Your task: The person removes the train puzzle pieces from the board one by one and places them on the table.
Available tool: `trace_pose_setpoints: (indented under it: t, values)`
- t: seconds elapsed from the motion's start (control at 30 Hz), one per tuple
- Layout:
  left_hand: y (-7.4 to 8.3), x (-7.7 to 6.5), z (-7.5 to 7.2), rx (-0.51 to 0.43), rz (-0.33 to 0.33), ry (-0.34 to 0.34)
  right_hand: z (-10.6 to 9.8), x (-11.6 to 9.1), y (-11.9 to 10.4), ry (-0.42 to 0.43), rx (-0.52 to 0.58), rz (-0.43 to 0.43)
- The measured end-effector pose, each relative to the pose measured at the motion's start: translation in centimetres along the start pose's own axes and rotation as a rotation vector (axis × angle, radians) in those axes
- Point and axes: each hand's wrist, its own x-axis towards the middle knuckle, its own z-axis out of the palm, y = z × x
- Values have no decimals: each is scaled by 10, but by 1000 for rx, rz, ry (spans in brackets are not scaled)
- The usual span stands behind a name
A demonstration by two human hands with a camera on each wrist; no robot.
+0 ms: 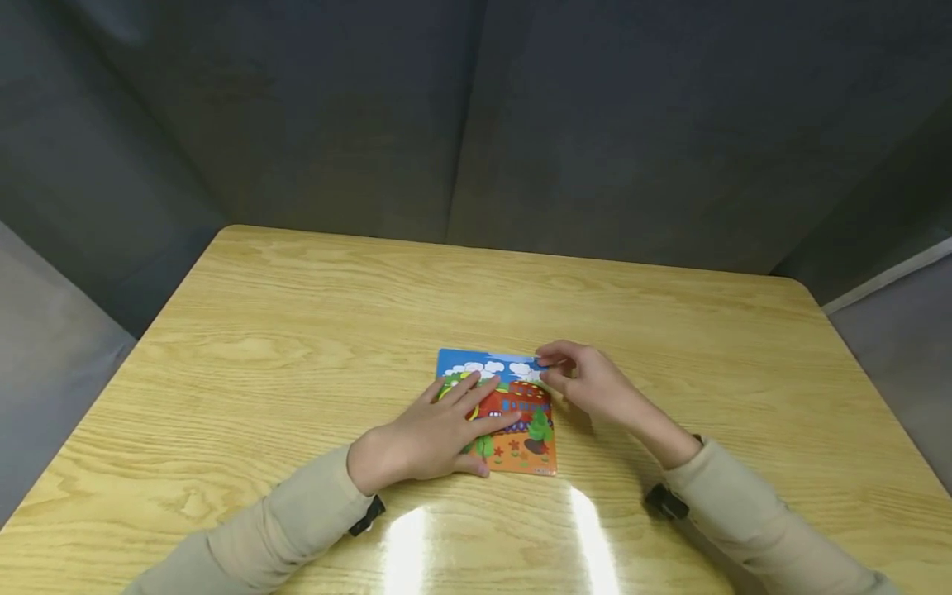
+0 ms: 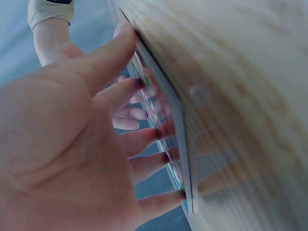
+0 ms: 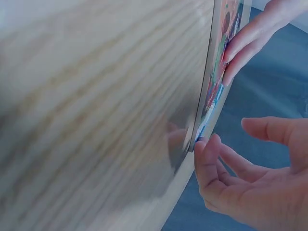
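A flat square picture board (image 1: 531, 459), printed with clouds, red buildings, a green tree and orange ground with flowers, lies on the table. My left hand (image 1: 427, 434) rests on its left part, fingers spread, hiding some of the picture. In the left wrist view the fingertips (image 2: 166, 129) press on the printed face, and the thumb is by the near edge. At the far right corner is my right hand (image 1: 595, 382), its bent fingers touching that corner. The right wrist view shows the right thumb (image 3: 267, 129) held apart from the board.
The light wood-grain table (image 1: 297, 330) extends around the board on every side. Dark grey curtain panels (image 1: 335, 124) stand behind it and at its sides. Two bright reflections lie on the tabletop near the front.
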Motion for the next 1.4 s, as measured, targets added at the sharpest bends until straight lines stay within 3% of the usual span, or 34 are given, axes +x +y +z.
trace_pose_setpoints:
  t: [0.47,0.73,0.93,1.07,1.27,1.4]
  values:
    - [0,2,2,21,-9,-3,-5,4,-9,-33,-19,35]
    - [1,1,-1,-4,-24,-21,-8,8,-1,-47,221,118]
    - [1,2,-1,-7,-24,-30,-7,11,1,-25,319,159]
    - [1,2,-1,3,-20,-22,-2,15,-3,-22,294,159]
    - [0,2,0,-5,-15,-17,2,18,-5,-39,149,106]
    - [0,2,0,-16,-21,-24,-2,16,-3,-56,113,77]
